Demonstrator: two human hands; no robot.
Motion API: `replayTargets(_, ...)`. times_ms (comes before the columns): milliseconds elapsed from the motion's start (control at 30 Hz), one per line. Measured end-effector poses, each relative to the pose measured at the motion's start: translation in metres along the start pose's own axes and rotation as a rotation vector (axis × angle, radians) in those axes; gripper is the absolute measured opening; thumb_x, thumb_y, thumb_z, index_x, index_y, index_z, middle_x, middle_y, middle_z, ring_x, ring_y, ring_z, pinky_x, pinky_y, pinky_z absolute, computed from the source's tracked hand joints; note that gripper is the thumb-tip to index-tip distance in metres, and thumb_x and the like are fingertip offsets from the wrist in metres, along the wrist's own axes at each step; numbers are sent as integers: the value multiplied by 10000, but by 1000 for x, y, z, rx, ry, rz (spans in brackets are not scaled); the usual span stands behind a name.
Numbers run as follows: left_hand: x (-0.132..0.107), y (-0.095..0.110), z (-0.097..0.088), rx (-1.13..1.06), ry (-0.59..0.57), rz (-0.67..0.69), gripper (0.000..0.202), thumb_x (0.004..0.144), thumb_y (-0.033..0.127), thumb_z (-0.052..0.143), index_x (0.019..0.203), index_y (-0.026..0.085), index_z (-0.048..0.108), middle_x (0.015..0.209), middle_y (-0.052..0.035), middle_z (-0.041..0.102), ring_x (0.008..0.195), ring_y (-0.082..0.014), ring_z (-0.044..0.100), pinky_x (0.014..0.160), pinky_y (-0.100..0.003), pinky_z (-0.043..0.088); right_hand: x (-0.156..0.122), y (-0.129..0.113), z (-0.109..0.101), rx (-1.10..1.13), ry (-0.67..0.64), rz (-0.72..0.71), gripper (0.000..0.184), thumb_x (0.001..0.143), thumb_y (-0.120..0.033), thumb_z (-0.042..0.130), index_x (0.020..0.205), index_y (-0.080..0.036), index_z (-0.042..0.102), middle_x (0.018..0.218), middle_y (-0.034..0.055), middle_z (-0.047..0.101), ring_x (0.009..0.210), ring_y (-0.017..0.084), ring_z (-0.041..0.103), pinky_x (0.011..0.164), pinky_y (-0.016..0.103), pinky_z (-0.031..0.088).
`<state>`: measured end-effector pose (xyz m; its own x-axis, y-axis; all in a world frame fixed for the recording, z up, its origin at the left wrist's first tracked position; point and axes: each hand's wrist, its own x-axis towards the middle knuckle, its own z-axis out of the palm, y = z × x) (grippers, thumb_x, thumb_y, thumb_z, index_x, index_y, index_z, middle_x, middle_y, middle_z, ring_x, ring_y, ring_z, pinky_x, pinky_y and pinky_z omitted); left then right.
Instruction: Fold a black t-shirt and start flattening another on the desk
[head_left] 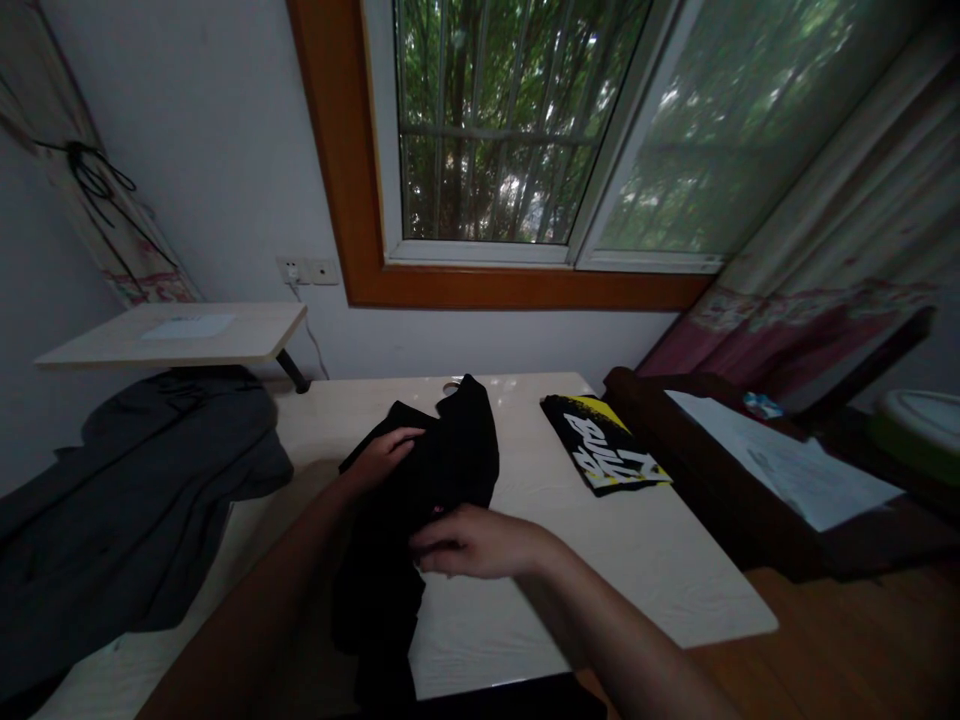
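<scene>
A crumpled black garment (442, 470) lies on the white table (645, 560) in front of me and hangs over its near edge. My left hand (382, 452) rests on the garment's upper left part, fingers closed over a fold of the cloth. My right hand (472, 543) lies on the garment's lower right part, its fingers pinching the fabric next to a small pink mark.
A folded black and yellow printed garment (606, 444) lies at the table's right. A dark grey garment (127, 500) is heaped at the left under a small shelf (180, 335). A dark wooden cabinet with white papers (787, 465) stands at the right, below a window and curtain.
</scene>
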<state>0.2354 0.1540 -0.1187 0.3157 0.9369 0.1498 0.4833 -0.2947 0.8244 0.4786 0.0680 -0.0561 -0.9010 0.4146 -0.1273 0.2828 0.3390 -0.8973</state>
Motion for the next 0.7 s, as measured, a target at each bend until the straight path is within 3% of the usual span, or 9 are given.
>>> replayTargets(67, -12, -1, -1, 57, 74, 46, 418, 988, 392, 425, 1307, 213, 627, 1361, -84, 640, 1287, -227, 570, 1152, -436, 406, -9, -1, -20, 88, 90, 9, 345, 1020, -408, 478, 1173, -185, 692, 983, 59, 743, 807, 153, 693, 689, 254, 527)
replayTargets(133, -27, -4, -1, 112, 175, 102, 385, 992, 381, 434, 1285, 211, 618, 1347, -101, 617, 1297, -226, 544, 1158, -453, 395, -15, 7, -40, 56, 333, 12, 329, 1022, -370, 462, 1159, -176, 690, 960, 65, 738, 782, 152, 684, 708, 277, 539)
replayTargets(200, -44, -7, -2, 139, 285, 130, 351, 982, 375, 470, 1265, 212, 599, 1311, -110, 591, 1279, -227, 532, 1142, -458, 406, -16, 22, -54, -137, 595, -15, 261, 968, -257, 525, 1157, -188, 692, 1022, 77, 719, 897, 177, 674, 844, 337, 544)
replayTargets(267, -63, -8, -2, 134, 360, 101, 340, 965, 381, 511, 1256, 216, 568, 1268, -105, 559, 1226, -225, 544, 1096, -446, 443, -16, 41, -61, -339, 731, -44, 383, 878, -131, 569, 1240, -209, 667, 1199, 99, 667, 1121, 219, 620, 1018, 407, 489)
replayTargets(367, -91, -6, -3, 129, 369, 10, 288, 934, 402, 560, 1156, 219, 558, 1166, -82, 542, 1091, -220, 574, 984, -417, 500, -11, 65, -61, -481, 754, -52, 662, 804, -49, 576, 1435, -246, 538, 1459, 108, 510, 1364, 249, 463, 1175, 461, 363)
replayTargets(500, -125, 3, 0, 163, 276, -21, 252, 891, 423, 611, 1023, 218, 549, 1054, -61, 548, 988, -228, 570, 899, -405, 507, 1, 81, -57, -548, 685, -63, 867, 779, -28, 585, 1568, -304, 351, 1625, 78, 322, 1482, 261, 315, 1225, 495, 287)
replayTargets(600, -145, 6, 4, 131, 229, -11, 315, 891, 452, 611, 1092, 224, 524, 1095, -73, 548, 975, -232, 576, 862, -400, 521, 17, 83, -61, -603, 617, -49, 1004, 723, -29, 638, 1611, -289, 247, 1675, 103, 203, 1511, 309, 242, 1218, 522, 279)
replayTargets(700, -158, 8, 9, 96, 187, 26, 458, 853, 453, 667, 1224, 239, 504, 1238, -111, 529, 1115, -278, 575, 944, -450, 522, 36, 81, -68, -674, 546, -17, 1052, 705, -73, 693, 1620, -284, 220, 1691, 123, 140, 1509, 360, 215, 1188, 560, 301)
